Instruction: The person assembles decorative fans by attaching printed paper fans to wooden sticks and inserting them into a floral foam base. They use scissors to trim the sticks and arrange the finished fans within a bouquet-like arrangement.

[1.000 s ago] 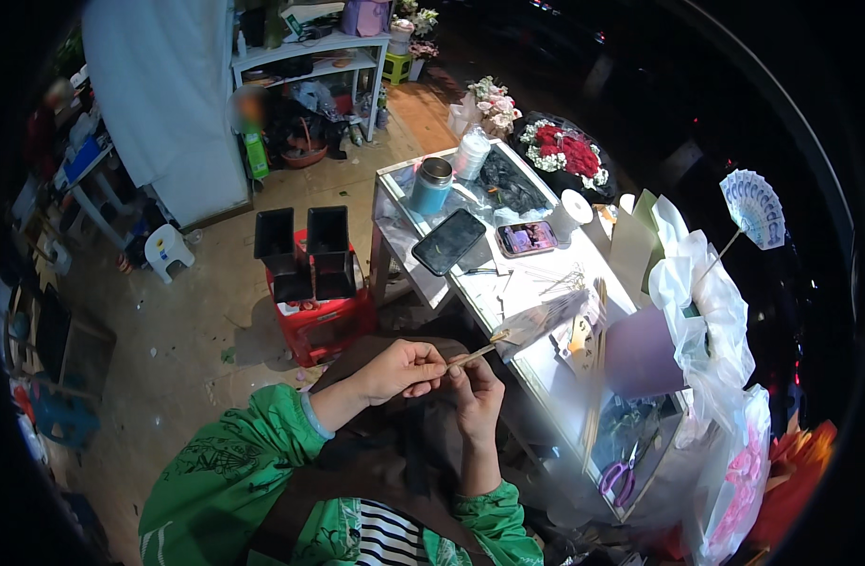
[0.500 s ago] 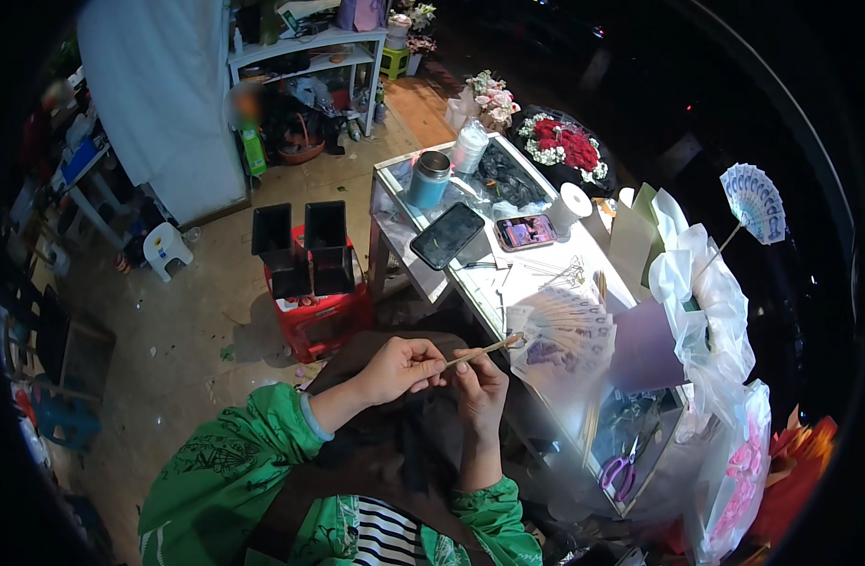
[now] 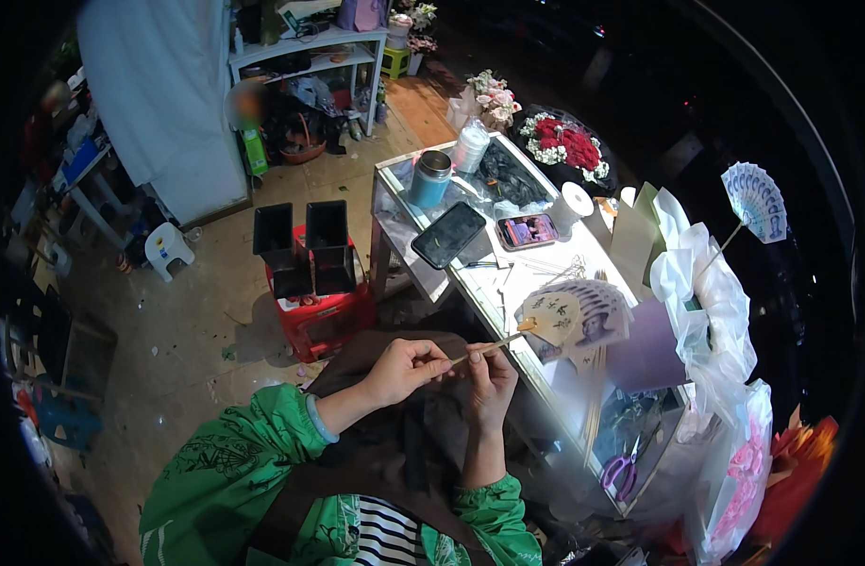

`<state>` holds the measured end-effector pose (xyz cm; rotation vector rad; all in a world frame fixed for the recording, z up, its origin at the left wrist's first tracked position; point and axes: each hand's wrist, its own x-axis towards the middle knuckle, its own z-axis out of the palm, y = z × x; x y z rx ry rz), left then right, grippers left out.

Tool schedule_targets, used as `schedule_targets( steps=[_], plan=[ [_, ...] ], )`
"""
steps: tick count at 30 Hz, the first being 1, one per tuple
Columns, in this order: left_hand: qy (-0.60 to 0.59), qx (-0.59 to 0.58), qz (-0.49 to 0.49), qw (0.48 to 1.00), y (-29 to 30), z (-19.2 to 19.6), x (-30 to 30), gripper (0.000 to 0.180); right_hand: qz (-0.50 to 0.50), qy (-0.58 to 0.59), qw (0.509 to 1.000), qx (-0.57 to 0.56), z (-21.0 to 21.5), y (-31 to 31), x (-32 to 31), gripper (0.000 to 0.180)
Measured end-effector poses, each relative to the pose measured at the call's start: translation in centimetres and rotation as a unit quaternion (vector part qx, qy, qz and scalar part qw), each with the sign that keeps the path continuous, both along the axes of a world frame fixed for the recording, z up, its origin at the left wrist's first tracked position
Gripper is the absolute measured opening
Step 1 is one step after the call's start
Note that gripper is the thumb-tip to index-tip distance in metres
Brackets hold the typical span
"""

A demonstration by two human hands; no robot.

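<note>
Both hands hold a thin wooden stick point(image 3: 462, 357) in front of my lap. At its far end a fan of banknotes point(image 3: 583, 316) is spread out over the table, with a pale yellow panel near the stick. My left hand point(image 3: 399, 374) pinches the near end of the stick. Farther along, close to the middle, my right hand point(image 3: 492, 377) grips it between thumb and fingers. A second banknote fan point(image 3: 757, 201) on a stick rises from white wrapping at the right.
The glass-topped table point(image 3: 503, 325) carries a tablet point(image 3: 448, 235), a phone point(image 3: 527, 232), a blue tin point(image 3: 429, 179), a white roll point(image 3: 573, 205) and purple scissors point(image 3: 621, 472). Black pots point(image 3: 328, 247) stand on a red stool point(image 3: 324, 325). A red rose bouquet point(image 3: 564, 143) sits beyond the table.
The stick has been turned, so the banknote fan shows its other side with the yellow panel and has shifted a little right and up. My right hand moved slightly right.
</note>
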<state>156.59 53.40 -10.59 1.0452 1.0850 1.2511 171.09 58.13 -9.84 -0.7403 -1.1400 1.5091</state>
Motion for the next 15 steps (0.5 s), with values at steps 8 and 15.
schedule_targets(
  steps=[8,15],
  plan=[
    [-0.154,-0.132,-0.126,0.971,0.0,0.2,-1.0,0.021,-0.025,-0.017,0.999,-0.016,0.1,0.7,0.5,0.013],
    [-0.127,-0.054,-0.060,0.989,0.0,0.3,-1.1,0.017,-0.005,-0.030,0.999,-0.045,-2.1,-0.2,3.6,0.023]
  ],
)
